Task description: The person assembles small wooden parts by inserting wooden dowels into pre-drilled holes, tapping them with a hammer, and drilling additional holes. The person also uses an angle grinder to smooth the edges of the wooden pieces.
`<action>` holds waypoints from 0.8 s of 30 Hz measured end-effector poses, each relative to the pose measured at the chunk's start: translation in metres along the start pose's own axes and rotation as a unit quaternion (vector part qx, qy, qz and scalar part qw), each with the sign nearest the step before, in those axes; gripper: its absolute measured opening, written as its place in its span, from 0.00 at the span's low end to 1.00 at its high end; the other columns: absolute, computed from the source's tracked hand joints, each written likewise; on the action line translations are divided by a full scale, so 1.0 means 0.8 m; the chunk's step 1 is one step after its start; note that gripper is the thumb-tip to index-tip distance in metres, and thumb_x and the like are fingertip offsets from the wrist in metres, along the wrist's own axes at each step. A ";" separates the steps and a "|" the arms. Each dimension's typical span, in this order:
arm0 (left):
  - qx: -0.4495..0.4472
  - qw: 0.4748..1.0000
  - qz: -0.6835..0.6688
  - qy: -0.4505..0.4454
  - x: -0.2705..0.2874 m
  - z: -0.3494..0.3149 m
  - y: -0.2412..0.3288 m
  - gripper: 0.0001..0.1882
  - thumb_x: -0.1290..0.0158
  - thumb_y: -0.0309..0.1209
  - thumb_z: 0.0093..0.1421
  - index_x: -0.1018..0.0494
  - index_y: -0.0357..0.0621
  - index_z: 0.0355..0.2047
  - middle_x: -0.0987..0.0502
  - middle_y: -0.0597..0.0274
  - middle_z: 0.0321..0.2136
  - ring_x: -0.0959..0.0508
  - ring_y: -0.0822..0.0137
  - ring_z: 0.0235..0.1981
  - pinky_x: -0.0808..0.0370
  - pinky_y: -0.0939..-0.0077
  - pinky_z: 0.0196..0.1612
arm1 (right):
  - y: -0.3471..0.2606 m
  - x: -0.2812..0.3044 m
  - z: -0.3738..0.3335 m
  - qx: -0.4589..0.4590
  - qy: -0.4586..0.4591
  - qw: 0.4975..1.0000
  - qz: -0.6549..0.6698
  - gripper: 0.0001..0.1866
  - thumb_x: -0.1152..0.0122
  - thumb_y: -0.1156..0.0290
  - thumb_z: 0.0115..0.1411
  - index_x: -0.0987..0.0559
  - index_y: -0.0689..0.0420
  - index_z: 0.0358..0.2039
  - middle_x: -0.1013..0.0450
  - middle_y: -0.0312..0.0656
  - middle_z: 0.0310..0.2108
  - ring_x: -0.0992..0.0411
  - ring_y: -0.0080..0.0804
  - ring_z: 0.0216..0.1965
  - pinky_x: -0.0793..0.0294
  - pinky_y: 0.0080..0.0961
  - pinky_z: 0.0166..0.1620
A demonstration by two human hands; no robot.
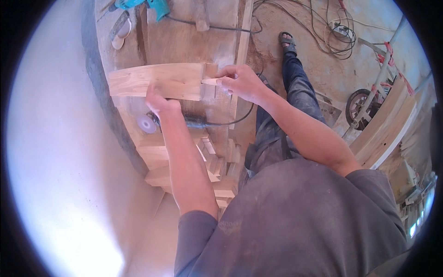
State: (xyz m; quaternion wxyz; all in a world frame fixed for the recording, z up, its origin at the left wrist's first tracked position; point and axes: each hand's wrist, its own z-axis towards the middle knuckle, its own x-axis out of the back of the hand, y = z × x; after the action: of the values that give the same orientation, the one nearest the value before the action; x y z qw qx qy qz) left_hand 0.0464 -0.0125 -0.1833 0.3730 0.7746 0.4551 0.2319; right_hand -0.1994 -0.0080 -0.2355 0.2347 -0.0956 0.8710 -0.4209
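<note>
Pale wooden board (138, 82) between ten and eleven o'clock in my view — both my hands at it

My right hand (237, 83) is at the board's three o'clock end, thumb and fingers pinched narrow on a light pointed sliver (210, 81), its tip aimed at nine o'clock and right at that end; my left hand (162, 102) is on the six o'clock edge, fingers blurred over the wood — how firmly they grip I cannot tell; from the board, an angle grinder (191, 121) lies near at five o'clock, a teal power tool (158, 8) well apart at twelve
</note>
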 end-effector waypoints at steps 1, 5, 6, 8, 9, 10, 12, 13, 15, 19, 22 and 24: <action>0.009 0.999 0.010 -0.030 0.003 0.007 -0.002 0.27 0.44 0.35 0.63 0.31 0.37 0.61 0.23 0.52 0.54 0.23 0.50 0.55 0.23 0.52 0.56 | 0.010 -0.005 -0.005 0.004 0.009 1.000 -0.017 0.13 0.34 0.66 0.65 0.16 0.63 0.42 0.22 0.37 0.31 0.24 0.24 0.30 0.27 0.24 0.35; -0.063 0.989 0.135 0.016 0.016 0.023 -0.014 0.32 0.43 0.37 0.64 0.35 0.33 0.65 0.27 0.48 0.60 0.24 0.47 0.59 0.26 0.47 0.62 | 0.016 -0.017 -0.027 0.002 0.049 0.993 -0.106 0.14 0.33 0.67 0.63 0.16 0.63 0.45 0.19 0.39 0.35 0.22 0.26 0.36 0.25 0.26 0.41; -0.076 0.982 0.165 0.050 0.010 0.028 -0.014 0.37 0.41 0.40 0.62 0.38 0.33 0.67 0.31 0.45 0.62 0.26 0.46 0.60 0.26 0.47 0.62 | 0.014 -0.017 -0.030 0.001 0.059 0.989 -0.134 0.14 0.33 0.68 0.63 0.16 0.63 0.45 0.18 0.39 0.36 0.22 0.26 0.37 0.25 0.27 0.43; -0.093 0.958 0.238 0.126 -0.014 0.033 -0.014 0.46 0.39 0.47 0.59 0.44 0.35 0.70 0.37 0.40 0.67 0.28 0.43 0.63 0.27 0.46 0.63 | 0.013 -0.010 -0.032 -0.051 0.050 0.993 -0.096 0.13 0.31 0.71 0.61 0.16 0.62 0.45 0.18 0.41 0.36 0.22 0.26 0.39 0.25 0.27 0.44; -0.095 0.940 0.279 0.171 -0.031 0.022 -0.011 0.51 0.38 0.50 0.57 0.47 0.36 0.72 0.40 0.37 0.68 0.30 0.41 0.64 0.27 0.45 0.63 | 0.013 -0.006 -0.031 -0.073 0.046 0.993 -0.076 0.13 0.30 0.72 0.59 0.16 0.62 0.44 0.18 0.42 0.36 0.22 0.26 0.40 0.25 0.27 0.44; -0.089 0.912 0.330 0.228 -0.049 0.007 -0.020 0.55 0.37 0.53 0.55 0.51 0.38 0.73 0.44 0.34 0.70 0.31 0.40 0.65 0.28 0.44 0.63 | 0.017 0.000 -0.033 -0.052 0.055 0.993 -0.091 0.14 0.29 0.73 0.58 0.16 0.62 0.45 0.18 0.43 0.38 0.21 0.26 0.41 0.24 0.28 0.45; -0.087 0.872 0.384 0.292 -0.055 0.005 -0.027 0.59 0.37 0.57 0.53 0.54 0.40 0.75 0.47 0.30 0.70 0.33 0.37 0.66 0.27 0.43 0.62 | 0.027 0.008 -0.041 -0.008 0.072 0.990 -0.118 0.17 0.28 0.76 0.56 0.17 0.62 0.47 0.18 0.45 0.41 0.21 0.26 0.43 0.24 0.29 0.45; -0.090 0.866 0.390 0.300 -0.045 0.020 -0.033 0.59 0.38 0.59 0.53 0.53 0.41 0.75 0.47 0.28 0.69 0.33 0.36 0.66 0.27 0.43 0.62 | 0.033 0.005 -0.042 0.020 0.097 0.990 -0.100 0.18 0.28 0.78 0.54 0.18 0.62 0.47 0.19 0.45 0.41 0.21 0.29 0.42 0.24 0.29 0.46; -0.085 0.858 0.399 0.313 -0.049 0.018 -0.036 0.57 0.40 0.60 0.53 0.52 0.43 0.74 0.48 0.31 0.69 0.32 0.38 0.64 0.24 0.44 0.58 | 0.043 0.001 -0.046 0.074 0.153 0.983 -0.065 0.21 0.29 0.82 0.52 0.19 0.62 0.47 0.21 0.47 0.42 0.20 0.34 0.42 0.23 0.31 0.46; -0.052 0.830 0.448 0.329 -0.075 -0.013 -0.026 0.55 0.42 0.61 0.54 0.48 0.42 0.72 0.45 0.32 0.67 0.31 0.40 0.64 0.24 0.44 0.58 | 0.048 -0.014 -0.043 0.243 0.212 0.923 -0.211 0.20 0.34 0.85 0.50 0.22 0.60 0.45 0.25 0.49 0.39 0.22 0.49 0.39 0.23 0.35 0.44; -0.045 0.825 0.460 0.325 -0.075 -0.007 -0.027 0.58 0.43 0.64 0.54 0.51 0.41 0.74 0.46 0.27 0.69 0.34 0.37 0.67 0.29 0.42 0.63 | 0.048 -0.029 -0.039 0.258 0.213 0.921 -0.201 0.19 0.36 0.86 0.49 0.24 0.59 0.43 0.26 0.50 0.37 0.24 0.55 0.40 0.22 0.40 0.43; -0.054 0.834 0.442 0.326 -0.066 0.002 -0.031 0.59 0.45 0.65 0.55 0.54 0.43 0.76 0.51 0.26 0.71 0.37 0.35 0.69 0.32 0.42 0.66 | 0.051 -0.035 -0.037 0.257 0.190 0.918 -0.234 0.20 0.36 0.84 0.49 0.24 0.57 0.44 0.25 0.49 0.38 0.23 0.56 0.42 0.22 0.44 0.44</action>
State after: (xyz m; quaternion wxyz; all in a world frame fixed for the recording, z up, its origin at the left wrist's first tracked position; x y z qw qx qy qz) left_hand 0.0089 -0.0522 -0.2052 0.1024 0.7513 0.1460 0.6354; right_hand -0.1884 0.0483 -0.2421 -0.0238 -0.1513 0.7138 -0.6834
